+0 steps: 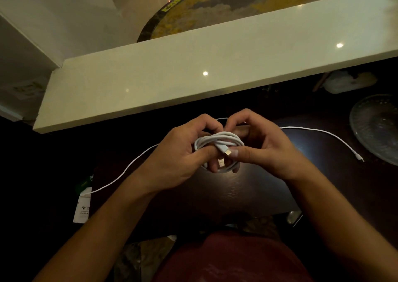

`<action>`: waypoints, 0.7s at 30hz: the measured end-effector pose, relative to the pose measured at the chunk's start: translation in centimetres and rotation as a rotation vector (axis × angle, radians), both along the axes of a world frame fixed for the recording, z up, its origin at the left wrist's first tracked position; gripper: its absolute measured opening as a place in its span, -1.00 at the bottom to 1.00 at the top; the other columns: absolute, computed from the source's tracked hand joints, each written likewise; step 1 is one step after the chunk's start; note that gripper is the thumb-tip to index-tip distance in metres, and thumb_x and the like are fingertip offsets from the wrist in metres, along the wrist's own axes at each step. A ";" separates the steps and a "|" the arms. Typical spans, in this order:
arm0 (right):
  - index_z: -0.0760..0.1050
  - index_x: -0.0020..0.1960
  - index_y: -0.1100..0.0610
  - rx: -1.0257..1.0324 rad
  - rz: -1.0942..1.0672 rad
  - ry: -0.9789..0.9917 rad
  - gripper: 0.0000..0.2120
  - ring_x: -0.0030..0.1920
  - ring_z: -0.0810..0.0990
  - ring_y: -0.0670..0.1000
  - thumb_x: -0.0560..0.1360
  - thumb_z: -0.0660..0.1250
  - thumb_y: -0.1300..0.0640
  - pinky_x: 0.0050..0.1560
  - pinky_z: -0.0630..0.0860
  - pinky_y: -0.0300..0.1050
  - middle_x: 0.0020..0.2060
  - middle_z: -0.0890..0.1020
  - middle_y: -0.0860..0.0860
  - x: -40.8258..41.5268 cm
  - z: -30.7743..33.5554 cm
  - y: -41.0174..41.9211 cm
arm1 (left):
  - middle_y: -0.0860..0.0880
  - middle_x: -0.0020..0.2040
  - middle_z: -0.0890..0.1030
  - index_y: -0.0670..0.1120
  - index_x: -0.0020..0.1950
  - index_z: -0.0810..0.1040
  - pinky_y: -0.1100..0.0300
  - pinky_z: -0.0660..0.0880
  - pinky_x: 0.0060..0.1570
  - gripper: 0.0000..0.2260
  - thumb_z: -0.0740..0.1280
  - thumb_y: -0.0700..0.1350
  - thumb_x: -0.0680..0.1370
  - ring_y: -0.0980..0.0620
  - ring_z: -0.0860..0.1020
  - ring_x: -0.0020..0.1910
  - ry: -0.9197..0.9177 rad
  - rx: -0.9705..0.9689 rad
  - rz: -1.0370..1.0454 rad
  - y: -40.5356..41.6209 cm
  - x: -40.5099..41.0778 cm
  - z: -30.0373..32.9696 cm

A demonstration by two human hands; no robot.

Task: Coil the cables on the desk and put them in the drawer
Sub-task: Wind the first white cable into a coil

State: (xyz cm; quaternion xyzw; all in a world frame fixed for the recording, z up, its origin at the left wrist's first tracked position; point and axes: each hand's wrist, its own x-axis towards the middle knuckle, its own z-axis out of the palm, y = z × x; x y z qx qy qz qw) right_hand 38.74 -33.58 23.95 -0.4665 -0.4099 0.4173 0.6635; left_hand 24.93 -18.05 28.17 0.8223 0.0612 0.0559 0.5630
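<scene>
A white cable wound into a small coil [217,140] sits between both hands above the dark desk [247,191]. My left hand [183,156] has its fingers through the loops. My right hand [265,150] pinches the coil's plug end [226,151] with thumb and forefinger. A second white cable [318,131] lies loose on the desk, running behind my hands from a white tag at the left [83,206] to a plug at the right [359,158]. No drawer is visible.
A cream stone ledge [193,66] runs along the back of the desk. A clear glass dish [374,126] stands at the right, with pale crumpled plastic [349,81] behind it. A green-and-white packet [85,184] lies at the left edge.
</scene>
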 end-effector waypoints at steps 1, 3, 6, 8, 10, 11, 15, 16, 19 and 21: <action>0.42 0.12 0.24 0.022 0.020 0.024 -0.73 -0.17 0.71 0.02 0.46 0.39 0.35 -0.18 0.61 -0.18 -0.14 0.70 0.12 0.0 0.1 -0.1 | -0.09 -0.23 0.68 -0.07 0.08 0.51 0.17 0.59 -0.24 -0.89 0.37 -0.17 0.58 -0.04 0.69 -0.31 0.006 -0.018 -0.009 0.0 0.0 0.0; 0.42 0.13 0.23 0.057 0.043 0.055 -0.75 -0.21 0.71 0.03 0.49 0.37 0.36 -0.22 0.61 -0.17 -0.16 0.70 0.12 0.0 0.0 0.0 | -0.09 -0.25 0.68 -0.12 0.08 0.51 0.14 0.60 -0.23 -0.88 0.36 -0.13 0.57 -0.05 0.68 -0.33 0.024 -0.046 -0.025 0.0 -0.1 0.0; 0.50 0.13 0.14 0.068 0.008 0.097 -0.80 -0.27 0.70 0.10 0.53 0.37 0.28 -0.34 0.60 -0.10 -0.21 0.68 0.21 -0.2 -0.6 0.5 | -0.11 -0.19 0.69 -0.15 0.08 0.53 0.11 0.61 -0.23 -0.87 0.34 -0.13 0.59 -0.02 0.67 -0.35 0.039 -0.055 -0.051 0.0 -0.2 -0.2; 0.53 0.16 0.09 0.055 -0.033 0.107 -0.79 -0.28 0.69 0.13 0.54 0.34 0.24 -0.39 0.60 -0.06 -0.23 0.66 0.25 -0.3 -1.0 0.6 | -0.07 -0.20 0.69 -0.11 0.08 0.55 0.08 0.62 -0.23 -0.87 0.32 -0.09 0.60 -0.01 0.66 -0.38 0.028 -0.025 -0.055 -0.1 -0.1 -0.1; 0.53 0.22 0.05 0.039 -0.064 0.078 -0.74 -0.27 0.68 0.12 0.55 0.33 0.22 -0.39 0.60 -0.06 -0.24 0.65 0.22 -0.4 -1.2 0.6 | -0.02 -0.24 0.70 -0.05 0.05 0.56 0.11 0.59 -0.24 -0.88 0.29 -0.03 0.62 0.00 0.65 -0.40 0.013 0.027 -0.032 -0.1 0.0 -0.1; 0.54 0.24 0.04 0.038 -0.075 0.054 -0.72 -0.28 0.68 0.11 0.55 0.32 0.22 -0.39 0.60 -0.06 -0.25 0.66 0.20 -0.5 -1.2 0.5 | -0.02 -0.25 0.70 -0.05 0.03 0.56 0.14 0.58 -0.25 -0.87 0.29 -0.02 0.62 0.00 0.65 -0.40 0.015 0.027 -0.020 -0.1 0.1 -0.1; 0.52 0.22 0.17 0.071 -0.113 -0.072 -0.75 -0.27 0.69 0.07 0.57 0.29 0.32 -0.27 0.62 -0.11 -0.26 0.63 0.28 -0.8 -0.7 0.5 | -0.07 -0.30 0.67 -0.11 0.02 0.56 0.18 0.55 -0.19 -0.77 0.25 0.04 0.64 -0.04 0.64 -0.38 0.050 -0.136 -0.040 0.2 0.1 -0.6; 0.52 0.22 0.19 0.078 -0.126 -0.109 -0.76 -0.25 0.70 0.07 0.57 0.29 0.33 -0.21 0.63 -0.11 -0.23 0.65 0.28 -1.0 -0.6 0.6 | -0.09 -0.33 0.65 -0.13 0.04 0.56 0.19 0.55 -0.17 -0.75 0.23 0.03 0.64 -0.03 0.63 -0.36 0.053 -0.198 -0.042 0.2 0.0 -0.7; 0.56 0.21 0.19 0.056 -0.211 -0.241 -0.78 -0.18 0.71 0.13 0.58 0.34 0.28 -0.14 0.64 -0.04 -0.11 0.68 0.23 -1.0 -0.4 0.8 | -0.10 -0.35 0.62 -0.19 0.15 0.56 0.19 0.55 -0.16 -0.74 0.27 -0.06 0.57 -0.03 0.62 -0.31 0.059 -0.284 -0.031 0.2 -0.2 -0.8; 0.58 0.22 0.14 0.025 -0.286 -0.368 -0.79 -0.10 0.70 0.13 0.59 0.35 0.26 -0.10 0.65 0.03 -0.03 0.69 0.16 -1.0 -0.5 1.0 | -0.16 -0.27 0.63 -0.19 0.18 0.56 0.19 0.56 -0.24 -0.75 0.39 -0.15 0.52 0.01 0.61 -0.33 0.061 -0.269 0.001 0.2 -0.2 -0.8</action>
